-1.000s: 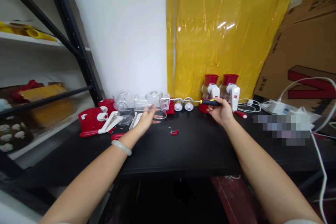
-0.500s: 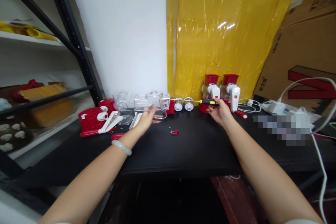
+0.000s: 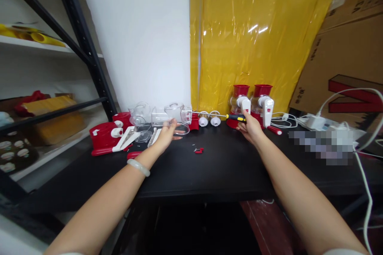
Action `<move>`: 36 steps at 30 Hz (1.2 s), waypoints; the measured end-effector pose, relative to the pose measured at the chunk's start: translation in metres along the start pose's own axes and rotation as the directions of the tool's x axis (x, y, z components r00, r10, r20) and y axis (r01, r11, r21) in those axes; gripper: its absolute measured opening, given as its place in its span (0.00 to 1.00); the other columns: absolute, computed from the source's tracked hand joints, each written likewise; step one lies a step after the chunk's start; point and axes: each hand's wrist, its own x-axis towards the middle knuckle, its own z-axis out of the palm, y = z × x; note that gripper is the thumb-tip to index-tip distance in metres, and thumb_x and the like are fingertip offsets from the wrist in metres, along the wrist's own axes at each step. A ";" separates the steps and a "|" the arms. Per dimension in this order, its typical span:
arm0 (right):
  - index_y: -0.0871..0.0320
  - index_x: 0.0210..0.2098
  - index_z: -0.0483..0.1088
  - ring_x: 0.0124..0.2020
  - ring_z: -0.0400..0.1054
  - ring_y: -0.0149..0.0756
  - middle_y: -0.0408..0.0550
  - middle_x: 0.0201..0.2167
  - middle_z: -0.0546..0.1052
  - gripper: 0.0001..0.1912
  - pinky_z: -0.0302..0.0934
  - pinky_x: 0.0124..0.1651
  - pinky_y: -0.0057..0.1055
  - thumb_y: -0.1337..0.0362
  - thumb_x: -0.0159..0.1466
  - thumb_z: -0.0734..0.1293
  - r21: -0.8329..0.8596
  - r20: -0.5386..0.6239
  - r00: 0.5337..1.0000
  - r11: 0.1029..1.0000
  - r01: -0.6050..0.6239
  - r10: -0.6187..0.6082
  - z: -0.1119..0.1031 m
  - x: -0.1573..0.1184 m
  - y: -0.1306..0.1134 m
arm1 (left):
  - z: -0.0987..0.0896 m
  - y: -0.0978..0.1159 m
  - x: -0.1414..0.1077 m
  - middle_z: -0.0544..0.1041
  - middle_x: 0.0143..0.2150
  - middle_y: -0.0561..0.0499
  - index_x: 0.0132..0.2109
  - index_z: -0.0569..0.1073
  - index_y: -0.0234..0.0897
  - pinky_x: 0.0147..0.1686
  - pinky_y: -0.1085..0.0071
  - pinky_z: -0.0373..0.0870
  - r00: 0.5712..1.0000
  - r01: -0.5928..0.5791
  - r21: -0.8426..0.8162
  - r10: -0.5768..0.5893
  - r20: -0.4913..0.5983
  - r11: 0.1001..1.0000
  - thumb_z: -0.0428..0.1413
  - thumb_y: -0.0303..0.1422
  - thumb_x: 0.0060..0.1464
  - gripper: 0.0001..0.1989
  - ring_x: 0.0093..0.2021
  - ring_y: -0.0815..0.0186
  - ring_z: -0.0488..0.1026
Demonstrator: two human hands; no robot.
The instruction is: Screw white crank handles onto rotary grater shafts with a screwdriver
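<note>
My left hand [image 3: 169, 133] is closed around a clear plastic housing [image 3: 160, 116], held on its side with a round opening facing down. In my right hand [image 3: 250, 127] is a screwdriver [image 3: 235, 117] with a black and yellow handle. Its long shaft points left, and the tip meets the right end of the housing; the exact contact is too small to make out. On the table between my forearms lies a small red part [image 3: 199, 151] with tiny metal pieces beside it.
Red bases [image 3: 104, 137] with white cranks stand at the left, beside other clear parts [image 3: 140, 113]. Two drum-shaped pieces [image 3: 215, 119] and two assembled red-and-white grinders [image 3: 263, 101] stand at the back. White cables [image 3: 283, 118] lie on the right of the black table [image 3: 215, 175].
The clear housing and the screwdriver have shifted slightly left together. Both hands keep their hold, and the loose parts on the table stay put.
</note>
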 end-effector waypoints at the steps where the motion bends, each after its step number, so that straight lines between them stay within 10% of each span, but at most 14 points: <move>1: 0.53 0.24 0.55 0.10 0.43 0.22 0.29 0.07 0.51 0.25 0.59 0.20 0.24 0.46 0.56 0.72 0.021 0.000 1.000 1.000 -0.006 0.006 0.000 0.000 0.000 | 0.000 0.000 0.000 0.74 0.55 0.35 0.57 0.63 0.35 0.27 0.68 0.77 1.000 -0.001 0.000 0.001 -0.003 1.000 0.57 0.49 0.57 0.29 0.35 0.62 0.81; 11: 0.54 0.28 0.60 0.18 0.59 0.27 0.37 0.17 0.65 0.16 0.63 0.25 0.29 0.56 0.54 0.72 0.213 0.068 0.997 0.976 -0.046 0.032 0.000 0.000 -0.006 | 0.000 -0.001 0.001 0.74 0.56 0.35 0.58 0.62 0.35 0.27 0.69 0.77 1.000 -0.001 0.008 0.001 0.001 1.000 0.56 0.49 0.58 0.29 0.36 0.62 0.80; 16: 0.53 0.25 0.59 0.12 0.51 0.27 0.37 0.10 0.60 0.26 0.57 0.18 0.28 0.37 0.60 0.62 0.063 -0.020 1.000 0.998 0.023 -0.022 0.002 -0.001 -0.004 | 0.000 -0.002 0.002 0.72 0.57 0.34 0.59 0.61 0.35 0.28 0.69 0.77 1.000 0.004 0.019 -0.004 0.000 1.000 0.54 0.49 0.59 0.28 0.36 0.62 0.80; 26: 0.54 0.28 0.58 0.13 0.54 0.24 0.34 0.15 0.64 0.16 0.57 0.19 0.26 0.57 0.54 0.71 0.119 -0.006 1.000 0.993 -0.011 0.012 0.001 -0.001 -0.007 | -0.001 -0.001 0.002 0.73 0.56 0.34 0.59 0.61 0.35 0.27 0.71 0.77 1.000 -0.001 0.027 0.001 0.008 1.000 0.54 0.47 0.60 0.27 0.35 0.63 0.80; 36: 0.53 0.28 0.59 0.09 0.43 0.23 0.29 0.08 0.51 0.24 0.52 0.16 0.25 0.41 0.56 0.69 -0.022 -0.022 1.000 1.000 0.013 -0.014 0.003 0.000 -0.003 | -0.001 0.000 0.003 0.75 0.54 0.35 0.60 0.61 0.35 0.27 0.70 0.76 1.000 -0.015 -0.005 0.015 -0.009 1.000 0.57 0.49 0.57 0.31 0.34 0.62 0.81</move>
